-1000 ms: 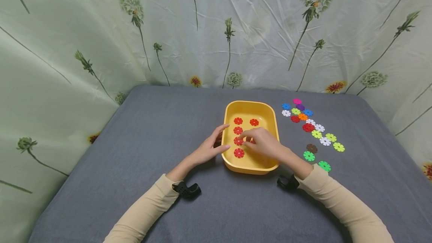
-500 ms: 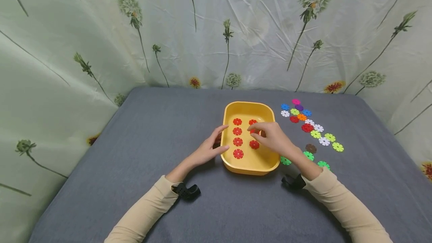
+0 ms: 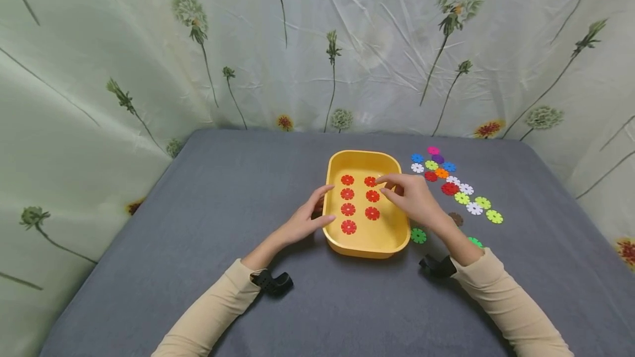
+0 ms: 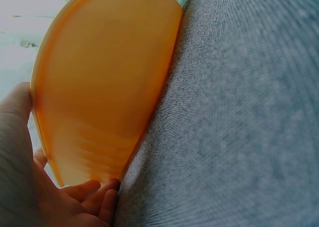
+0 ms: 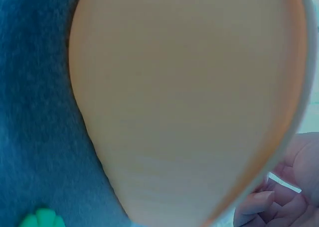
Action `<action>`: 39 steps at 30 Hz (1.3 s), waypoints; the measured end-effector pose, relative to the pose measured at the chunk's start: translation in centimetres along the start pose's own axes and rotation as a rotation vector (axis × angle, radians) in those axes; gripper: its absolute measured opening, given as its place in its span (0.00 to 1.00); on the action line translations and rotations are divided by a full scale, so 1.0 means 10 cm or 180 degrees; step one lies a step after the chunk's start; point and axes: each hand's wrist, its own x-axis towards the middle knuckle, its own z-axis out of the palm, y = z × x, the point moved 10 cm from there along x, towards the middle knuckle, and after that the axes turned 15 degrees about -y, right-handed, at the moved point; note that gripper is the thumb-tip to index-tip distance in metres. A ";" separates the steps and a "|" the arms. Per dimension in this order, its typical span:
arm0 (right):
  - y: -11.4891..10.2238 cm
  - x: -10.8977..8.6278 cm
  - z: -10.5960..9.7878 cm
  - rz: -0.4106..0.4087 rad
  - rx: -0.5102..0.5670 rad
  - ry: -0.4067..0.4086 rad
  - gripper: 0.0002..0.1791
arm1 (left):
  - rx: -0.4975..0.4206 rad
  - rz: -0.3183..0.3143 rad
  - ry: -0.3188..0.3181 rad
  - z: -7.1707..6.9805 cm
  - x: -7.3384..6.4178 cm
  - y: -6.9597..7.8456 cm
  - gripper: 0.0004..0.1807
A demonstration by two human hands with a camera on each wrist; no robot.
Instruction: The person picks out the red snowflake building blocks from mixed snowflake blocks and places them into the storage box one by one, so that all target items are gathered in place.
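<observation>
Seven red discs (image 3: pixel 372 213) in yellow tray (image 3: pixel 364 249), right hand (image 3: pixel 414 200) just above, empty grip

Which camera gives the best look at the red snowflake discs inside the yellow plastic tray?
The head view. It looks down into the yellow plastic tray and shows seven red snowflake discs in two columns. Both wrist views show only the tray's outer wall, blurred and close, with none of the discs visible.

text: none readable | yellow tray (image 3: pixel 335 165): plain, unmarked | plastic discs (image 3: pixel 462 198): no lettering or numbers | flowered cloth (image 3: pixel 149 43): printed flowers only, no words | grey table cover (image 3: pixel 223 191): blank
</observation>
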 end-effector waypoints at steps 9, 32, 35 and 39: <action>0.13 -0.09 -0.22 0.0044 -0.0113 0.0332 0.11 | 0.0032 -0.0023 -0.0027 -0.01 0.01 0.03 0.38; 0.62 -0.24 -0.55 0.0339 -0.0195 0.0850 0.10 | -0.0001 -0.0056 -0.0026 0.01 0.01 -0.01 0.38; 0.66 -0.24 -0.56 0.0385 -0.0199 0.0843 0.10 | 0.0012 -0.0046 -0.0024 0.00 0.02 -0.01 0.38; 0.70 -0.26 -0.57 0.0479 -0.0184 0.0820 0.10 | 0.0000 -0.0076 -0.0027 0.01 0.01 -0.01 0.38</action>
